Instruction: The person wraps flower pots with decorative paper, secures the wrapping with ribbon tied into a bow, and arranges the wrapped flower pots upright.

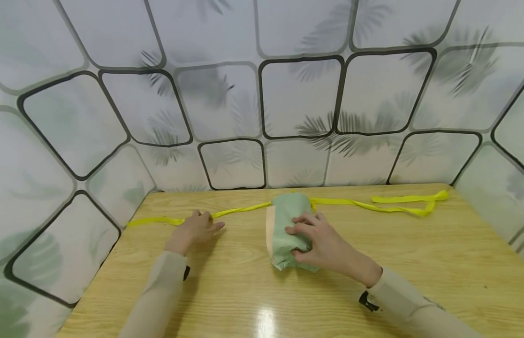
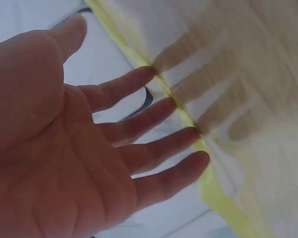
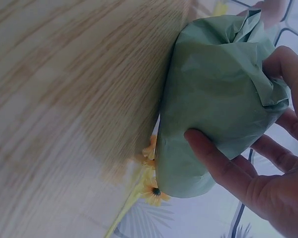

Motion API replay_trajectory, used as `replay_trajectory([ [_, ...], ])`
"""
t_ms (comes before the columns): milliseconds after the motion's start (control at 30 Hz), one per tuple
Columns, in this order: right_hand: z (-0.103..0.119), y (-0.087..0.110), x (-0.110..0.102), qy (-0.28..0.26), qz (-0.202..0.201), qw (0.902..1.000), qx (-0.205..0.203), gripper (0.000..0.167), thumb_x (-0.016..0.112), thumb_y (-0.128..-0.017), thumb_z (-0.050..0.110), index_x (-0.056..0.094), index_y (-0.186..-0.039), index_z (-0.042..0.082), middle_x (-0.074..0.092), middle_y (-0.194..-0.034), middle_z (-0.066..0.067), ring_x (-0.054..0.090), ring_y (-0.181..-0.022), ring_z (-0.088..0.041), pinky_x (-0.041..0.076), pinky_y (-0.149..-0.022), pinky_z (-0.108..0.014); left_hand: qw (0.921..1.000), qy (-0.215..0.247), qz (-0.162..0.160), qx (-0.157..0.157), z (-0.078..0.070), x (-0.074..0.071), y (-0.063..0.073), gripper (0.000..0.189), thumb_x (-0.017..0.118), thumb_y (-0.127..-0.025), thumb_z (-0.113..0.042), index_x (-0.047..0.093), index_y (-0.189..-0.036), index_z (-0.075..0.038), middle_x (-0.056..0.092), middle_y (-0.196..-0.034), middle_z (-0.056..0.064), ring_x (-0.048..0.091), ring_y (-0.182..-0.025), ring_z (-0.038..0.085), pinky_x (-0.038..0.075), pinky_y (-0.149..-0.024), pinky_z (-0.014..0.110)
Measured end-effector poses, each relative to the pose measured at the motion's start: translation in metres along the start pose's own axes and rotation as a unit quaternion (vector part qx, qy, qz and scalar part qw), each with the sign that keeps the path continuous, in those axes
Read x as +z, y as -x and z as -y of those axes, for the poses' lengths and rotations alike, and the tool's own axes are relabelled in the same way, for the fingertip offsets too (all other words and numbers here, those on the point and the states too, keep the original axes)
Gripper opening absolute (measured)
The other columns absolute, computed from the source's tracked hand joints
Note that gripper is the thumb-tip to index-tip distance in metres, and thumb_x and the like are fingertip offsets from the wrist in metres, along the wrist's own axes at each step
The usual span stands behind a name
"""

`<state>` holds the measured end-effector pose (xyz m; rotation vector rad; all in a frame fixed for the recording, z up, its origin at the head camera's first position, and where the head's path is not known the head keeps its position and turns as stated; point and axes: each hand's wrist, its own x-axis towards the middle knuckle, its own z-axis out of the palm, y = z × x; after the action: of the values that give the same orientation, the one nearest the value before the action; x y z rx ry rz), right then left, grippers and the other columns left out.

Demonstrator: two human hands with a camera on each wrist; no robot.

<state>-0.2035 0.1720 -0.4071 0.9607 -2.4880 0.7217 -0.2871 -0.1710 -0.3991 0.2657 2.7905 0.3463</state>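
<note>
Left grip [image 2: 82,144], spread, touches ribbon [image 2: 212,191]; half-curled right grip [image 1: 325,241] holds package [image 3: 213,94].

A passage over the table [image 1: 240,281] runs between the left grip [image 1: 195,231] and the green parcel [image 1: 289,230], with the yellow ribbon [image 1: 331,201] across its back; the right grip [image 1: 320,241] bars the parcel's right side, the wall [image 1: 301,98] the far edge

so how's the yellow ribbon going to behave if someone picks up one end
Probably floppy: the ribbon bends and doubles back at its right end. Likely light, as it looks thin and narrow. It might snag at the green package, since it passes behind or beneath it.
</note>
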Motion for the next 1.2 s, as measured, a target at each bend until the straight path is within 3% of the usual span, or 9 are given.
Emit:
replay_trajectory([
  [200,0.000,0.000,0.000,0.001,-0.002,1.0000,-0.001,0.041,0.087,-0.074,0.017,0.076,-0.114,0.013,0.066,-0.120,-0.011,0.058,-0.104,-0.030,0.045,-0.081,-0.037,0.9992,0.001,0.016,-0.036,0.010,-0.012,0.012,0.065,0.049,-0.107,-0.046,0.050,-0.137,0.012,0.045,-0.140,0.039,0.053,-0.123,0.054,0.047,-0.102,0.062],
  [333,0.000,0.000,0.001,0.002,0.000,1.0000,0.001,0.041,0.087,-0.075,0.018,0.076,-0.114,0.013,0.066,-0.120,-0.011,0.057,-0.104,-0.030,0.045,-0.080,-0.037,0.9996,0.000,0.007,-0.029,0.009,-0.015,0.018,0.063,0.050,-0.107,-0.044,0.050,-0.139,0.010,0.046,-0.143,0.037,0.051,-0.128,0.053,0.047,-0.103,0.062],
  [433,0.000,0.000,0.001,0.002,0.002,1.0000,0.002,0.041,0.087,-0.075,0.019,0.076,-0.114,0.013,0.066,-0.121,-0.011,0.057,-0.104,-0.029,0.045,-0.080,-0.037,0.9996,0.004,-0.025,0.012,-0.001,-0.012,0.019,0.059,0.052,-0.107,-0.041,0.051,-0.140,0.008,0.052,-0.140,0.033,0.056,-0.126,0.048,0.050,-0.101,0.059],
  [533,-0.001,0.001,0.001,-0.002,0.001,1.0000,0.002,0.041,0.087,-0.075,0.019,0.076,-0.114,0.014,0.065,-0.121,-0.011,0.057,-0.105,-0.029,0.045,-0.081,-0.037,0.9926,0.061,-0.052,0.091,-0.023,-0.004,0.020,0.056,0.055,-0.106,-0.039,0.054,-0.141,0.005,0.058,-0.140,0.027,0.060,-0.124,0.042,0.052,-0.101,0.055],
  [600,-0.002,0.001,0.001,-0.003,0.002,1.0000,0.000,0.042,0.087,-0.075,0.019,0.075,-0.115,0.014,0.066,-0.121,-0.011,0.057,-0.105,-0.029,0.046,-0.081,-0.038,0.9782,0.123,-0.060,0.156,-0.044,0.004,0.024,0.054,0.057,-0.105,-0.040,0.055,-0.142,0.000,0.059,-0.141,0.021,0.062,-0.124,0.038,0.054,-0.101,0.052],
  [700,-0.004,0.001,0.002,-0.005,0.000,0.9999,-0.010,0.042,0.088,-0.076,0.018,0.074,-0.115,0.013,0.066,-0.121,-0.011,0.059,-0.106,-0.029,0.048,-0.083,-0.041,0.9481,0.187,-0.064,0.249,-0.077,0.018,0.033,0.054,0.065,-0.101,-0.043,0.056,-0.143,-0.010,0.058,-0.144,0.009,0.061,-0.126,0.030,0.056,-0.098,0.046],
  [800,-0.007,0.001,0.002,-0.006,-0.002,0.9998,-0.020,0.045,0.089,-0.076,0.017,0.072,-0.118,0.012,0.067,-0.121,-0.010,0.060,-0.108,-0.029,0.048,-0.086,-0.045,0.9307,0.177,-0.084,0.309,-0.099,0.029,0.040,0.055,0.075,-0.093,-0.043,0.059,-0.139,-0.016,0.058,-0.139,0.003,0.060,-0.123,0.023,0.058,-0.092,0.040],
  [1033,-0.009,0.006,0.001,-0.065,0.022,0.9971,0.032,0.059,0.089,-0.080,0.018,0.063,-0.132,0.009,0.063,-0.135,-0.009,0.058,-0.119,-0.030,0.054,-0.087,-0.042,0.9270,0.062,-0.185,0.320,-0.115,0.042,0.044,0.051,0.084,-0.084,-0.041,0.066,-0.124,-0.015,0.069,-0.124,0.004,0.065,-0.114,0.024,0.059,-0.092,0.039],
  [1200,-0.012,0.013,-0.002,-0.076,0.026,0.9958,0.045,0.064,0.091,-0.078,0.018,0.063,-0.135,0.008,0.052,-0.146,-0.022,0.053,-0.124,-0.042,0.058,-0.080,-0.041,0.9215,0.045,-0.188,0.337,-0.119,0.046,0.043,0.050,0.084,-0.086,-0.035,0.063,-0.123,-0.007,0.067,-0.119,0.010,0.067,-0.105,0.024,0.060,-0.087,0.035],
])
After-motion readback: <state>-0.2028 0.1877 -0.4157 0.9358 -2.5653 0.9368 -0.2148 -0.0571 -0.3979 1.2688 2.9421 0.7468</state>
